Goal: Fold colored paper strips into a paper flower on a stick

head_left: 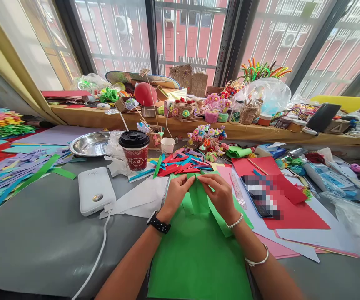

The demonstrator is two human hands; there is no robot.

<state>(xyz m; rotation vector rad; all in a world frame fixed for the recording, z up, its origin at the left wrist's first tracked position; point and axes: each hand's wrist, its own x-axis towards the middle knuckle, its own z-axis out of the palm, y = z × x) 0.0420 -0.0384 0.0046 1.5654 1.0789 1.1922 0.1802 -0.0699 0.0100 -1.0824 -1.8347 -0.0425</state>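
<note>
Between my two hands is a folded strip of green paper (198, 199), pinched at its top edge. The thumb and fingers of my left hand (179, 192) close on its left corner. My right hand (219, 192) grips the right corner the same way, fingertips close to the left ones. Below them lies a large green sheet (198, 258), with smaller green pieces on its upper part. Just beyond my hands is a heap of folded red and blue paper strips (180, 162).
Left are a white power bank (96, 191) with a cable, a lidded cup (134, 151), a metal bowl (88, 143) and piled paper strips (20, 175). Right, a phone (259, 196) lies near red paper (295, 214). Crafts line the windowsill (180, 127), including a pink flower pot (211, 116).
</note>
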